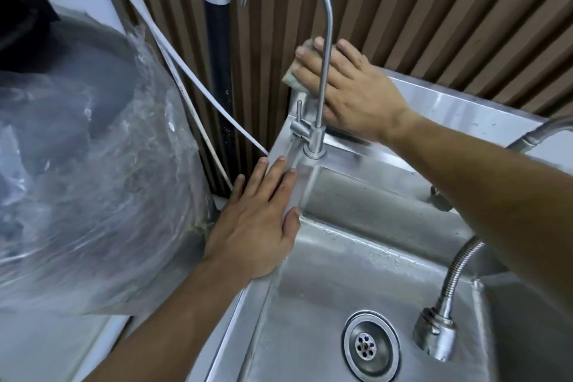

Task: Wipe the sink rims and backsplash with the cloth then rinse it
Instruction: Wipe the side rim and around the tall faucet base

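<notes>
The steel sink (310,304) fills the lower right, with a drain (370,346) at the bottom. My right hand (350,93) presses a grey-green cloth (293,76) flat against the top left end of the steel backsplash (459,105), behind the thin gooseneck tap (322,71). Only the cloth's edges show past my fingers. My left hand (257,220) lies flat, fingers apart, on the sink's left rim (279,152), holding nothing.
A flexible hose sprayer (437,329) hangs over the basin at the right. A grey bin lined with clear plastic (93,180) stands to the left. A black pipe (218,40) and a white tube (198,96) run down the brown slatted wall (434,9).
</notes>
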Demonstrator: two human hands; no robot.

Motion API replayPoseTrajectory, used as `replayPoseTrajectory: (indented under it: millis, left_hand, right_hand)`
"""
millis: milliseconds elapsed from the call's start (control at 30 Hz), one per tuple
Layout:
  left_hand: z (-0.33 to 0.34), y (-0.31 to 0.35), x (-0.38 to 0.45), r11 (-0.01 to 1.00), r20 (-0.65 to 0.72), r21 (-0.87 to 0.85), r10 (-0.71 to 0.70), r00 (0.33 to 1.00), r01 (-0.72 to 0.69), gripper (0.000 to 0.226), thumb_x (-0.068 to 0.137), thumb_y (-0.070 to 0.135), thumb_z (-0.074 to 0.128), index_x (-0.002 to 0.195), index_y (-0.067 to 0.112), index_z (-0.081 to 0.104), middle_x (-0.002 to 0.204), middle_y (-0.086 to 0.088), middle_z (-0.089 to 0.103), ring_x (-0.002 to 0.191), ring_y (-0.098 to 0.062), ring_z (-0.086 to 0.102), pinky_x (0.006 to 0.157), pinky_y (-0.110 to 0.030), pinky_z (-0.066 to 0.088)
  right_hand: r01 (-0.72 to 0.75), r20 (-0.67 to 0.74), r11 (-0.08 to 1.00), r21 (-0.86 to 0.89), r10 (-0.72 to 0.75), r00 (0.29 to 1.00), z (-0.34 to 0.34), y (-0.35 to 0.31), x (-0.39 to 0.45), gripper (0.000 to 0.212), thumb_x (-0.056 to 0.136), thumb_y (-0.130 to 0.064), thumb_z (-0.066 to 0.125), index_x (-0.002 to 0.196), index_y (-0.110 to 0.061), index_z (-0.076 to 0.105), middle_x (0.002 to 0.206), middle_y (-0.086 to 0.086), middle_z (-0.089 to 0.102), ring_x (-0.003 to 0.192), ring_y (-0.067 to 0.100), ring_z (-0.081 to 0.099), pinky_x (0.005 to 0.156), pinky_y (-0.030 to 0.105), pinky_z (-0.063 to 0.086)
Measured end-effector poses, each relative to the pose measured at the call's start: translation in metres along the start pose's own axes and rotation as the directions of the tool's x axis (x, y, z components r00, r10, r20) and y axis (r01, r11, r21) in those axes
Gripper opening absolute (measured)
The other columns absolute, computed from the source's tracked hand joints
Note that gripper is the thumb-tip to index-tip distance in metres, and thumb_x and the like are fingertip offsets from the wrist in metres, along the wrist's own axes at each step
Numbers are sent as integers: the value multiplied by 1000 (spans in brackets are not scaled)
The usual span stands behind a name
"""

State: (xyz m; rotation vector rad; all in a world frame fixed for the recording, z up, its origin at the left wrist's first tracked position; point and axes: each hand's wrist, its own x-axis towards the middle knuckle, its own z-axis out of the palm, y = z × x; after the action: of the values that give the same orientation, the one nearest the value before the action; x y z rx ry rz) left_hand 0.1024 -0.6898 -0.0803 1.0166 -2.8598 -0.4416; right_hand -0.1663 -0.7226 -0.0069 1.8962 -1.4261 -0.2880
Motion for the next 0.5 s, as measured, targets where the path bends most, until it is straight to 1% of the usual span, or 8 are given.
replayPoseTrajectory:
  millis: [100, 167, 200, 267, 333, 400, 433, 500]
  left_hand:
    - [-1, 1, 0, 1000, -7, -9, 3, 1000, -4, 78, 93, 54, 2, 166, 26, 11, 174, 9, -6, 159, -14, -13, 128, -41, -1]
    - [-2, 0, 1, 1000, -9, -32, -1, 1000, 0, 77, 93, 53, 9, 164, 25, 19, 173, 7, 4, 160, -17, -5, 129, -43, 4]
    - [-3, 0, 2, 1000, -17, -25, 6, 1000, -6, 75, 93, 52, 14, 162, 23, 25, 171, 5, 11, 159, -20, 2, 129, -46, 9]
    - [-5, 1, 8, 999, -32, 22, 39, 999, -38, 70, 92, 48, 25, 153, 17, 39, 163, -2, 28, 152, -27, 22, 125, -55, 23]
    - [-6, 2, 12, 997, -41, 62, 52, 998, -50, 63, 93, 46, 30, 144, 14, 45, 153, -4, 36, 143, -29, 33, 118, -58, 30]
    - [-5, 3, 12, 997, -40, 64, 48, 998, -45, 61, 96, 48, 29, 145, 14, 42, 153, -3, 34, 146, -28, 31, 119, -58, 29]
    - [-3, 3, 10, 997, -38, 60, 42, 998, -40, 62, 97, 49, 26, 148, 15, 39, 157, -2, 30, 150, -27, 26, 122, -57, 27]
    - [-1, 2, 9, 997, -29, 65, 29, 999, -27, 68, 99, 52, 19, 156, 17, 30, 166, -1, 20, 158, -25, 12, 126, -55, 19]
  right_hand:
    - [-3, -26, 1000, 15, 3, 1000, 9, -15, 8, 56, 112, -27, 29, 164, -8, 17, 171, 15, 20, 157, 39, 20, 128, 54, 17]
    - [151, 57, 983, -105, -146, 988, 25, -20, -27, 57, 111, -22, 24, 165, -8, 11, 172, 12, 8, 159, 32, 14, 130, 49, 16]
    - [224, 128, 966, -130, -208, 970, 29, -19, -49, 56, 111, -21, 18, 165, -9, 10, 171, 10, 2, 160, 28, 10, 130, 46, 14]
    - [322, 255, 942, -100, -289, 923, 30, -8, -78, 60, 107, -28, 6, 164, -10, 4, 170, 6, -6, 160, 24, -1, 131, 43, 3]
    - [357, 296, 929, -103, -314, 902, 29, 5, -80, 63, 105, -34, -3, 163, -11, -4, 170, 4, -12, 158, 20, -10, 130, 41, -8]
    - [444, 330, 869, -218, -363, 871, 28, 9, -62, 59, 106, -33, -4, 159, -10, -16, 163, 5, -27, 152, 17, -21, 128, 41, -10]
    - [478, 353, 839, -259, -378, 856, 25, 8, -46, 58, 108, -33, 1, 158, -10, -19, 163, 5, -30, 152, 19, -23, 127, 42, -11]
    - [475, 332, 842, -256, -385, 861, 19, 2, -13, 62, 110, -33, 15, 163, -12, -11, 172, 3, -16, 158, 22, -14, 128, 46, -8]
